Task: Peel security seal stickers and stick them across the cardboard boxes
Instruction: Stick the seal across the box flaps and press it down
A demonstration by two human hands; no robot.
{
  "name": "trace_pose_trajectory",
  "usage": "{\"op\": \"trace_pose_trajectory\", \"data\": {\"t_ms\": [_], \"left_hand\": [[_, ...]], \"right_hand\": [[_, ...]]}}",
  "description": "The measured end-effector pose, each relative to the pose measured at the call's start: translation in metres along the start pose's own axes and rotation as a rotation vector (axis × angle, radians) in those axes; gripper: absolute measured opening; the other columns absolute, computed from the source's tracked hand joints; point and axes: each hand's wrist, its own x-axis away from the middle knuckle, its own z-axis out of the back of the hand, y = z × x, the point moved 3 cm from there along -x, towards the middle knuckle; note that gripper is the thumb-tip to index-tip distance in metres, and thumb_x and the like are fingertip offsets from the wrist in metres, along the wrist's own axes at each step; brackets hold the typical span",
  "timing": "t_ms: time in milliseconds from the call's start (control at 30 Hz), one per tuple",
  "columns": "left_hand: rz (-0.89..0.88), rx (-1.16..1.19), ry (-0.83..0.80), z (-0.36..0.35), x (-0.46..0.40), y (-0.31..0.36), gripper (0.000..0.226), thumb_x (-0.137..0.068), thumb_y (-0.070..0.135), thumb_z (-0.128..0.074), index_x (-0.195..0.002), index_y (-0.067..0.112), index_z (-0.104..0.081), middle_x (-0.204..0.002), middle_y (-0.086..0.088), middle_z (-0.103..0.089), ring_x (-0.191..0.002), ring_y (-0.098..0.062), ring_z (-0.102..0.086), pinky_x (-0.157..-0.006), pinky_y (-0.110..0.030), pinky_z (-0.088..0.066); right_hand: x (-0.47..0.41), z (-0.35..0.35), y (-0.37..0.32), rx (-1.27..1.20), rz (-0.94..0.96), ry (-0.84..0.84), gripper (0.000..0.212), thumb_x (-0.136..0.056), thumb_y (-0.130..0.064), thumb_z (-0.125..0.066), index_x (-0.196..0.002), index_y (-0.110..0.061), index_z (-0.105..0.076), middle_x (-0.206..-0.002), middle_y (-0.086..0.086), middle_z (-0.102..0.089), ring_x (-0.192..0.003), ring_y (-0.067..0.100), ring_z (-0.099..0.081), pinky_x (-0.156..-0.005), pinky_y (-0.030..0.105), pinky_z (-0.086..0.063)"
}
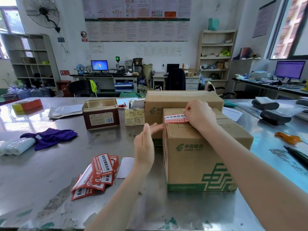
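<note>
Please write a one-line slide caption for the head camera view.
Right hand presses a red seal sticker onto the front cardboard box; left hand smooths its end.

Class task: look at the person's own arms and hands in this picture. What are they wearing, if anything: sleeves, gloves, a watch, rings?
Both forearms are bare, no sleeves in view. The left hand and right hand wear no gloves, and no watch, bracelet or ring shows on either.

Red-white seal sticker (175, 119) across top edge of near cardboard box (200, 157); loose stickers (98, 174) fanned on table left
</note>
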Motion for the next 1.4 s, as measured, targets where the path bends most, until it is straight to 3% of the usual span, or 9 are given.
{"op": "trace_pose_trajectory", "data": {"t_ms": [67, 267, 467, 667, 833, 1000, 1067, 1233, 1400], "left_hand": [[-0.030, -0.109, -0.050, -0.001, -0.012, 0.009, 0.061, -0.096, 0.046, -0.016, -0.117, 0.018, -0.065, -0.124, 0.009, -0.061, -0.123, 0.002, -0.047, -0.105, -0.014, -0.028], [-0.033, -0.328, -0.316, -0.013, -0.030, 0.019, 0.059, -0.101, 0.040, -0.014, -0.121, 0.016, -0.063, -0.128, 0.004, -0.060, -0.119, 0.003, -0.045, -0.089, 0.009, -0.020], [-0.121, -0.502, -0.385, -0.009, -0.030, 0.029, 0.050, -0.103, 0.033, -0.019, -0.123, 0.017, -0.062, -0.129, 0.003, -0.060, -0.121, -0.003, -0.047, -0.094, -0.002, -0.025], [-0.134, -0.635, -0.421, -0.010, -0.032, 0.040, 0.051, -0.102, 0.034, -0.019, -0.121, 0.017, -0.063, -0.126, -0.002, -0.063, -0.122, -0.015, -0.049, -0.099, -0.013, -0.024], [-0.125, -0.717, -0.539, -0.018, -0.035, 0.052, 0.058, -0.102, 0.034, -0.014, -0.116, 0.012, -0.066, -0.115, -0.015, -0.067, -0.103, -0.007, -0.041, -0.078, 0.014, 0.002], [0.008, -0.753, -0.733, -0.039, -0.044, 0.051, 0.064, -0.096, 0.054, -0.011, -0.141, 0.022, -0.043, -0.148, 0.000, -0.041, -0.140, -0.018, -0.028, -0.116, -0.025, -0.009], [0.081, -0.764, -0.798, -0.046, -0.049, 0.052, 0.066, -0.094, 0.061, -0.013, -0.144, 0.025, -0.036, -0.152, 0.004, -0.032, -0.142, -0.017, -0.023, -0.118, -0.036, -0.014], [0.040, -0.783, -0.840, -0.054, -0.055, 0.042, 0.072, -0.089, 0.069, -0.009, -0.139, 0.030, -0.045, -0.151, 0.006, -0.034, -0.142, -0.020, -0.023, -0.118, -0.043, -0.013], [0.041, -0.602, -0.798, -0.050, -0.050, 0.042, 0.058, -0.098, 0.053, -0.018, -0.134, 0.023, -0.052, -0.141, 0.009, -0.049, -0.135, -0.007, -0.035, -0.116, -0.028, -0.018]], "right_hand": [[0.000, 0.000, 0.000, 0.014, 0.000, 0.002, 0.023, -0.093, -0.027, -0.049, -0.093, -0.011, -0.066, -0.087, 0.008, -0.064, -0.078, 0.028, -0.058, -0.064, 0.032, -0.044], [0.001, 0.000, 0.002, -0.003, -0.020, -0.018, 0.025, -0.094, -0.027, -0.049, -0.092, -0.009, -0.066, -0.086, 0.009, -0.063, -0.076, 0.028, -0.057, -0.063, 0.032, -0.044], [-0.004, 0.000, 0.009, -0.113, -0.149, 0.001, 0.019, -0.085, -0.009, -0.049, -0.093, -0.003, -0.065, -0.089, 0.012, -0.065, -0.081, 0.030, -0.060, -0.070, 0.038, -0.054], [-0.008, 0.007, 0.023, -0.283, -0.304, 0.041, 0.017, -0.088, -0.009, -0.048, -0.095, -0.001, -0.061, -0.081, 0.011, -0.065, -0.067, 0.021, -0.058, -0.049, 0.026, -0.038], [-0.011, 0.022, 0.040, -0.482, -0.347, -0.023, 0.022, -0.092, -0.008, -0.043, -0.092, -0.001, -0.063, -0.067, 0.004, -0.064, -0.055, 0.011, -0.051, -0.050, 0.024, -0.039], [-0.008, 0.024, 0.045, -0.511, -0.316, 0.018, 0.017, -0.093, -0.011, -0.043, -0.088, -0.010, -0.060, -0.068, 0.002, -0.063, -0.057, 0.011, -0.051, -0.052, 0.024, -0.040], [-0.008, 0.023, 0.045, -0.514, -0.317, 0.023, 0.020, -0.092, -0.010, -0.043, -0.084, -0.010, -0.060, -0.068, 0.002, -0.064, -0.057, 0.011, -0.051, -0.053, 0.024, -0.040], [-0.008, 0.020, 0.044, -0.438, -0.289, 0.024, 0.028, -0.092, -0.011, -0.041, -0.072, -0.012, -0.060, -0.068, 0.004, -0.067, -0.057, 0.012, -0.053, -0.051, 0.024, -0.039], [-0.007, 0.021, 0.039, -0.385, -0.223, 0.002, 0.025, -0.093, -0.011, -0.038, -0.091, -0.010, -0.064, -0.071, 0.003, -0.069, -0.058, 0.011, -0.056, -0.052, 0.024, -0.043]]}}
